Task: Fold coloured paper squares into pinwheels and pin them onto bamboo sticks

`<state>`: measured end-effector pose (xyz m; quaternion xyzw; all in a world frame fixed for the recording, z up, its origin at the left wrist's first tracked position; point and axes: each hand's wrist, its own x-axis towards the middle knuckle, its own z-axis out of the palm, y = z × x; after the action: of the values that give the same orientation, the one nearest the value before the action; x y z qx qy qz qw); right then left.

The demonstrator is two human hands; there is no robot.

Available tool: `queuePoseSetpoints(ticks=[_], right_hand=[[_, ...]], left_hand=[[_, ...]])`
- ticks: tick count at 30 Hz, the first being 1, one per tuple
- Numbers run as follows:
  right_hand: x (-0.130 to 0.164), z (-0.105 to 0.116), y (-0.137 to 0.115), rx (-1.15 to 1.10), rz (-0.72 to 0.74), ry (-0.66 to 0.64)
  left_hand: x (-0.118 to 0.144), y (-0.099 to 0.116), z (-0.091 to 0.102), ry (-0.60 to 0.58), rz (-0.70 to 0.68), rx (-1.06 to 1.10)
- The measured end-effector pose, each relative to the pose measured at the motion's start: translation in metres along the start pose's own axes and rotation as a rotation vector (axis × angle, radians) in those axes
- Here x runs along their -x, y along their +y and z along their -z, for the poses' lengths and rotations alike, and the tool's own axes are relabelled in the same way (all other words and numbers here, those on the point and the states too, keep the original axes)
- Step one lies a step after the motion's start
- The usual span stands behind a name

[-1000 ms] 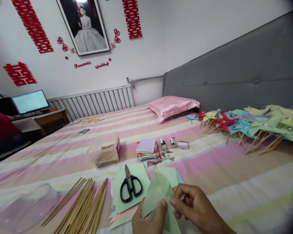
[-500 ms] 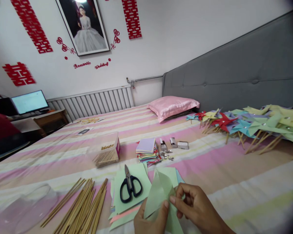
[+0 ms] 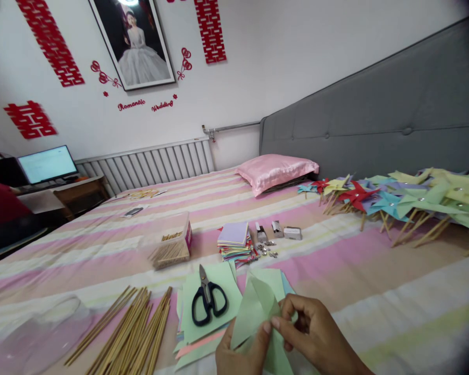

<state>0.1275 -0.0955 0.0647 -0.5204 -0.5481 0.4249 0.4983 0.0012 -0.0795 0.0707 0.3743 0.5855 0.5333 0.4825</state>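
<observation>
Low in the view, my left hand pinches a light green paper whose corners are bent in toward its middle, like a pinwheel being folded. My right hand grips the same paper from the right, thumb and forefinger closed near its centre. Left of my hands, dark-handled scissors lie on a stack of green paper sheets. More green and blue paper sits just behind the held piece. Parts of the fingers under the paper are hidden.
Wooden sticks lie at front left beside a clear plastic lid. Farther back are a clear box of sticks, stacked coloured squares, metal pins and small boxes. Finished pinwheels crowd the right, near a pink pillow.
Very little differs. Both hands keep hold of the green paper, and its raised left point has dropped slightly.
</observation>
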Motion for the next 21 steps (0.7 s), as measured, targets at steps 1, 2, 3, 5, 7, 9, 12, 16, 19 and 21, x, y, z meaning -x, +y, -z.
queuePoseSetpoints(ticks=[1, 2, 3, 5, 7, 9, 12, 16, 19, 21], right_hand=[[0.000, 0.000, 0.000, 0.001, 0.008, -0.001], [0.000, 0.000, 0.000, -0.003, 0.015, 0.002], [0.000, 0.000, 0.000, -0.017, 0.021, 0.008], [0.000, 0.000, 0.000, -0.081, 0.025, 0.019], [0.000, -0.001, -0.001, -0.189, 0.017, 0.020], [-0.001, -0.001, -0.002, -0.289, -0.006, 0.003], [-0.001, -0.001, -0.004, -0.330, -0.050, -0.008], [-0.002, 0.001, -0.006, -0.339, -0.096, 0.035], [-0.005, 0.006, -0.007, -0.393, -0.154, 0.036], [-0.006, 0.011, -0.007, -0.405, -0.208, 0.013]], left_hand=[[-0.002, -0.004, 0.000, -0.011, 0.027, 0.028], [-0.005, -0.008, 0.001, -0.026, 0.059, 0.068], [-0.007, -0.012, 0.001, -0.041, 0.090, 0.114], [-0.011, -0.019, 0.001, -0.067, 0.134, 0.190], [-0.013, -0.023, 0.001, -0.085, 0.152, 0.224], [-0.013, -0.024, 0.001, -0.100, 0.156, 0.223], [-0.011, -0.022, 0.001, -0.094, 0.151, 0.173], [-0.005, -0.010, 0.001, -0.056, 0.091, 0.053], [-0.004, 0.002, 0.005, -0.160, 0.116, 0.128], [-0.005, 0.009, 0.009, -0.285, 0.174, 0.215]])
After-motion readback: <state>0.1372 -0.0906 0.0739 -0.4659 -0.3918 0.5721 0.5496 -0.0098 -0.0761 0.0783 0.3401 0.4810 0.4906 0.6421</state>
